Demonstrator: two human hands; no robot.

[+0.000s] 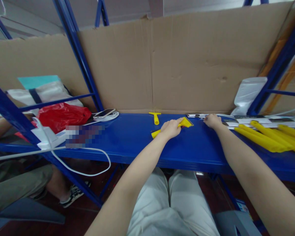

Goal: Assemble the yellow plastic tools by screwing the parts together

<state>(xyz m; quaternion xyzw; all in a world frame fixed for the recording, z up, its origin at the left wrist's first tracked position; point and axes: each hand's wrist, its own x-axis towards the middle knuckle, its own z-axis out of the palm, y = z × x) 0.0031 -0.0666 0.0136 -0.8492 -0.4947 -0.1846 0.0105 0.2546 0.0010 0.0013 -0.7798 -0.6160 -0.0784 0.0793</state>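
My left hand [170, 128] is wrapped round the handle of a yellow scraper [186, 122] above the blue bench top. The scraper's wide head points right and its handle end sticks out to the left of my fist. My right hand [212, 121] is at the back of the bench with its fingers curled, beside flat black-and-white packets [196, 115]. What is in its fingers, if anything, is hidden. A small yellow T-shaped piece [156, 119] lies behind my left hand, near the cardboard.
Several yellow tubes [263, 139] lie at the right. A cardboard wall [186, 65] backs the blue bench [127, 137]. At the left are a phone [104, 113], white cables, a red bag [64, 114] and a blue post. Another person sits at the far left.
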